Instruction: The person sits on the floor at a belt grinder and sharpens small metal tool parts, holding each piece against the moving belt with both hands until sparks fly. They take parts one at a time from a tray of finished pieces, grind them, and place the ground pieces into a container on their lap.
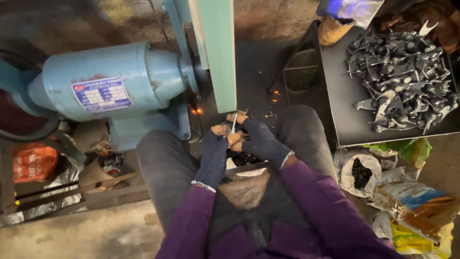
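A small bright metal piece [234, 125] is being pinched between the fingertips of the gloved left hand [214, 156] and right hand [258, 140], just under the green belt guard [218, 52]. Sparks [197, 111] are being thrown beside the blue motor [110, 79]. Dark metal castings [400, 79] are being kept on a tray [345, 120] farther right.

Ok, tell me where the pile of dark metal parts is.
In the head view, the pile of dark metal parts lies on a black tray at upper right, beyond the right knee and above the bags.

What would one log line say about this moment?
left hand: on small bright metal piece | right hand: same | piece at pale green belt | sparks flying
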`<state>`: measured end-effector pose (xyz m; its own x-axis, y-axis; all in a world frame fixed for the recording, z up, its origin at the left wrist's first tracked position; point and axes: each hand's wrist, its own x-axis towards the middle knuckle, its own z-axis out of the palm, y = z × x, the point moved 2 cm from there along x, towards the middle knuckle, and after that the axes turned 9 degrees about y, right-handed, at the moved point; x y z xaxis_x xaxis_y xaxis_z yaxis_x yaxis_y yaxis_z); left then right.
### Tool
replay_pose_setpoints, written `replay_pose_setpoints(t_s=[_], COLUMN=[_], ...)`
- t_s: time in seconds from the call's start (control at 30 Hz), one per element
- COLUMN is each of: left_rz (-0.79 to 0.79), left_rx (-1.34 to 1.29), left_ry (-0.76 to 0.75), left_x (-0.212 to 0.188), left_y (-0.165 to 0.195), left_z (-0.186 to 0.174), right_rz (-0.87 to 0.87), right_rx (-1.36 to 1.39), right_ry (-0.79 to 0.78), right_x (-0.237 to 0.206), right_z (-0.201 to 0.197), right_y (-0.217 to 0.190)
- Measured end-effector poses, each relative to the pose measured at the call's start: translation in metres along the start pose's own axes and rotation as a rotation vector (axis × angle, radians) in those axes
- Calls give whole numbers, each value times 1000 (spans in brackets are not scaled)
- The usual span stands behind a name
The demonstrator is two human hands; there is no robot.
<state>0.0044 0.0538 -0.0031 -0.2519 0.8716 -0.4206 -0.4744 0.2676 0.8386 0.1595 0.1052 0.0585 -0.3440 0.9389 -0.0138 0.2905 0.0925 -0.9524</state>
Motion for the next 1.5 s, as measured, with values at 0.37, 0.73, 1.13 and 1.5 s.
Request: replay_pose_setpoints(t_s=[0.37,0.73,1.13,1.5], left_rz=[-188,-188,-192,-421], left_rx=[-309,-393,-197,-446], left_ry=[-97,-55,-115,-221], left_x=[1,21,8,13], left_y=[3,0,-23,-13], left_z=[-9,-2,-20,-8], right_rz=[341,523,349,482], right_rx=[597,916,532,923], right_ry=[-151,-128,-104,-125], right_x=[6,34,-23,11], right_z=[37,37,33,39], right_y=[22,34,-4,15])
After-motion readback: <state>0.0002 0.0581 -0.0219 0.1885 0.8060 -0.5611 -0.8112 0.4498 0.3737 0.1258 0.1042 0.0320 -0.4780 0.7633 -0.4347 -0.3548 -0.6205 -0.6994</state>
